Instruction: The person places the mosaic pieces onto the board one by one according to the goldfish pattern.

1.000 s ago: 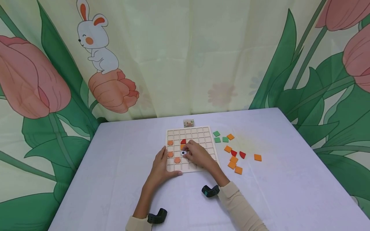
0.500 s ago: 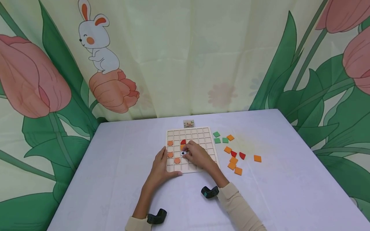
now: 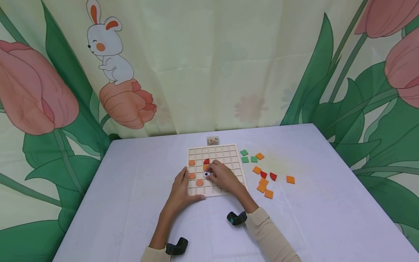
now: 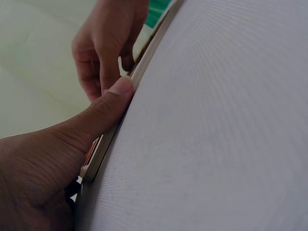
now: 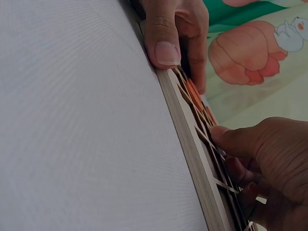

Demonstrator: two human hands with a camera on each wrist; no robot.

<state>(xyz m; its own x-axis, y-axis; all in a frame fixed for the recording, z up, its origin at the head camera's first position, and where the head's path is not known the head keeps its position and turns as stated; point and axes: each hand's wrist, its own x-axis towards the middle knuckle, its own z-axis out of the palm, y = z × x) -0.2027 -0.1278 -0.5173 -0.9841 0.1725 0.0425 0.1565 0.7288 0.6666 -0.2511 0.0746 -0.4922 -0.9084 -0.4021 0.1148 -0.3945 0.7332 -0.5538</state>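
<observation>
A pale wooden grid board [image 3: 229, 154] lies flat on the white table. It holds three orange discs [image 3: 191, 163], a red quarter-round tile [image 3: 206, 161] and an orange tile. My left hand [image 3: 184, 186] steadies the board's near left corner, its thumb [image 5: 163, 44] pressed against the front edge [image 5: 192, 154] and its fingers laid along the left side. My right hand [image 3: 210, 174] rests on the board's middle, fingers curled down [image 4: 108, 53], pinching a small white tile with a black dot [image 3: 207, 174] in a cell.
Loose tiles lie to the right of the board: green ones [image 3: 245, 159], several orange ones [image 3: 261, 187] and two red ones [image 3: 273, 176]. A small pattern card [image 3: 212, 140] sits behind the board. A flower-print curtain hangs along the table's far and side edges.
</observation>
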